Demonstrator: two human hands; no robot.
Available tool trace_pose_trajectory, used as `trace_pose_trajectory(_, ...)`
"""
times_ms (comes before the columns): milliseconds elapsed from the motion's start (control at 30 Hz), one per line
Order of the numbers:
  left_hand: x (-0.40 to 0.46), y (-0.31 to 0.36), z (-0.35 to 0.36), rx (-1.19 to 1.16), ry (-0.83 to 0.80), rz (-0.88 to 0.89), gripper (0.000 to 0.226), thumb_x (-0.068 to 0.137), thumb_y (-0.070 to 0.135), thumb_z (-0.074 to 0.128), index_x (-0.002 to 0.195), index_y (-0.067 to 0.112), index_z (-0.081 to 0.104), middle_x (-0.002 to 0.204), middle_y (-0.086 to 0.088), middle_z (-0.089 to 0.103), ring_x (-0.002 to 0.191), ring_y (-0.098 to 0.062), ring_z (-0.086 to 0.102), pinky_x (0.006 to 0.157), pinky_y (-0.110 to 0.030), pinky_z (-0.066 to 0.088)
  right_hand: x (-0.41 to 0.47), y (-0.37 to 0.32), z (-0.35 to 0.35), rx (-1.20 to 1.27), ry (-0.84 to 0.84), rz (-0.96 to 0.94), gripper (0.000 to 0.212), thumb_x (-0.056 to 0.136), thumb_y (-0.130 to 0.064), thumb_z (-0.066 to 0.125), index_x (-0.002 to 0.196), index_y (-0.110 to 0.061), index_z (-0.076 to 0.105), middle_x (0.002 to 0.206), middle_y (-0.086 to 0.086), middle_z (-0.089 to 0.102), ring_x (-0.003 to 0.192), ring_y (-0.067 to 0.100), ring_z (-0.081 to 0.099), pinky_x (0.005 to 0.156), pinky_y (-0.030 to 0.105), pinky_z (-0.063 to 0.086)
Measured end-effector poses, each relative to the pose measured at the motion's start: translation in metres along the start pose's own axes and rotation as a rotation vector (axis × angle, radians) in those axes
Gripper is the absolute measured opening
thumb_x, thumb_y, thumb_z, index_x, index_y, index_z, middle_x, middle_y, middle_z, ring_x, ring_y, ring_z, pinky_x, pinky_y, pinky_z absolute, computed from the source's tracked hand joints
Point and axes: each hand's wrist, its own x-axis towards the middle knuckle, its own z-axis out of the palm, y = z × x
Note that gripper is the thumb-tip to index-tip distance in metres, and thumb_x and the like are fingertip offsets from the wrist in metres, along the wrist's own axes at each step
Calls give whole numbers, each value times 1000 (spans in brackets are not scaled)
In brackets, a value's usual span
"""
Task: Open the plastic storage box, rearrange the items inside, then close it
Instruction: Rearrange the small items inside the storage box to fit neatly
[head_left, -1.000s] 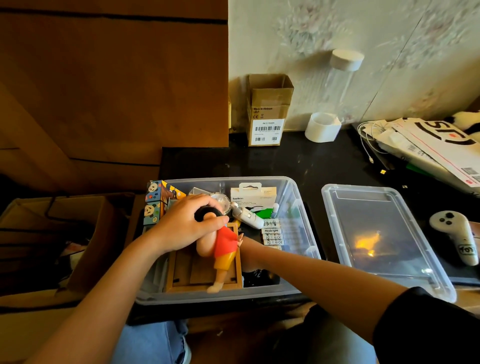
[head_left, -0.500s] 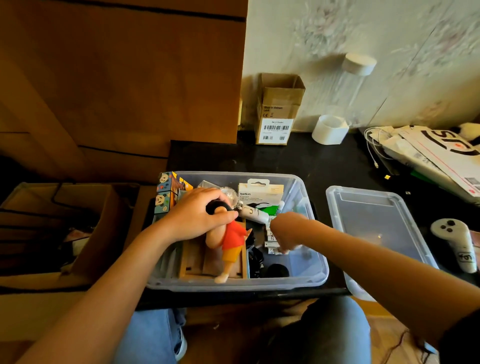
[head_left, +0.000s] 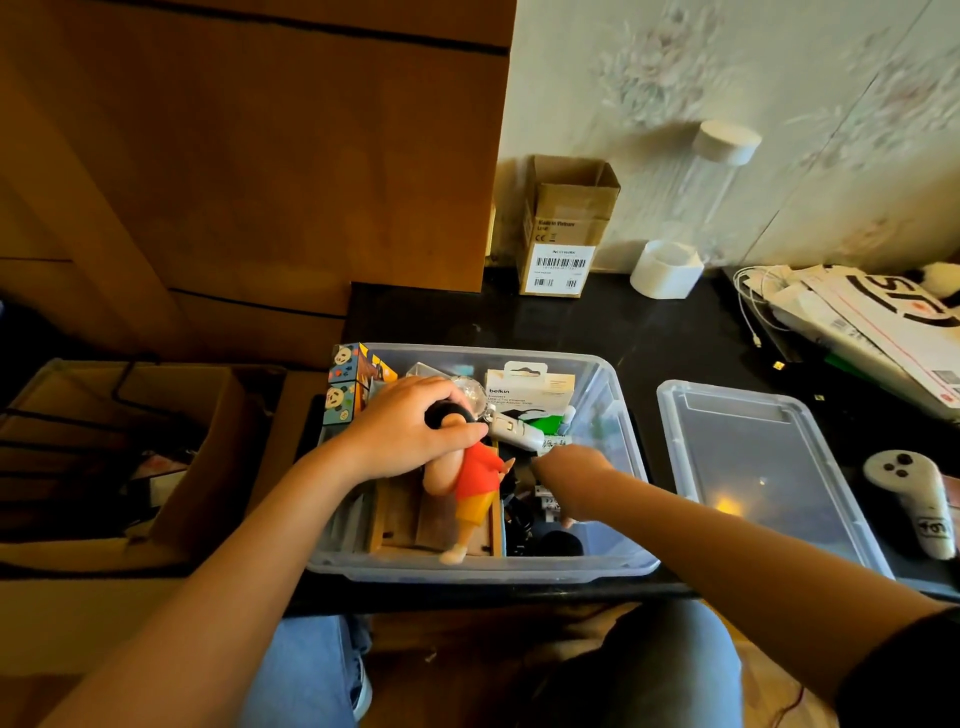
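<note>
An open box sits at the near edge of the counter, its lid lying just right. Inside, a figurine lies on a tray at left; a packet stands at the far wall. A carton stands far behind.

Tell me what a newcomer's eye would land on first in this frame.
Probably the toy figure in red and orange, gripped by its head in the left hand over the open clear box. Next, the right hand reaching among the box's clutter, and the lid lying to the right.
</note>
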Motion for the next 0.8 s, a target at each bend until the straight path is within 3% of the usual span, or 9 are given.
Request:
trace_pose_trajectory(167, 0, 0, 0, -11, -2, -6, 44, 70, 62, 54, 97, 29, 65, 106, 12, 60, 104, -6, 51, 90, -39, 46, -4, 6, -5, 48, 12, -133, 60, 75, -27, 76, 127, -25, 47, 117, 7, 60, 104, 27, 57, 79, 32, 46)
trace_pose_trajectory(467, -1, 0, -1, -19, -9, -17, 59, 63, 71, 48, 100, 27, 65, 108, 11, 59, 105, -7, 51, 91, -39, 46, -1, 1, -7, -60, -75, -93, 62, 76, -24, 74, 130, -20, 43, 115, 9, 59, 103, 27, 57, 79, 33, 48)
trace_pose_trajectory(600, -2, 1, -2, -39, -19, -17, 56, 64, 70, 50, 99, 28, 65, 108, 11, 60, 107, -8, 51, 92, -41, 46, 0, -2, -7, -10, 18, -39, 41, 87, -22, 62, 125, -16, 49, 115, 8, 59, 101, 26, 58, 74, 30, 47)
trace_pose_trajectory(700, -3, 2, -3, -83, -21, -13, 54, 65, 67, 52, 97, 25, 65, 106, 9, 61, 106, -9, 53, 91, -41, 47, 5, -6, -8, 171, 157, 57, 29, 93, -21, 50, 120, -13, 55, 106, 8, 62, 91, 24, 60, 65, 28, 46)
trace_pose_trajectory(800, -4, 3, -3, -117, -15, -6, 51, 65, 63, 53, 95, 23, 65, 104, 6, 63, 104, -9, 55, 89, -42, 49, 16, -11, -8, 537, 153, 143, 26, 94, -21, 44, 109, -10, 62, 94, 7, 62, 81, 21, 59, 64, 27, 49)
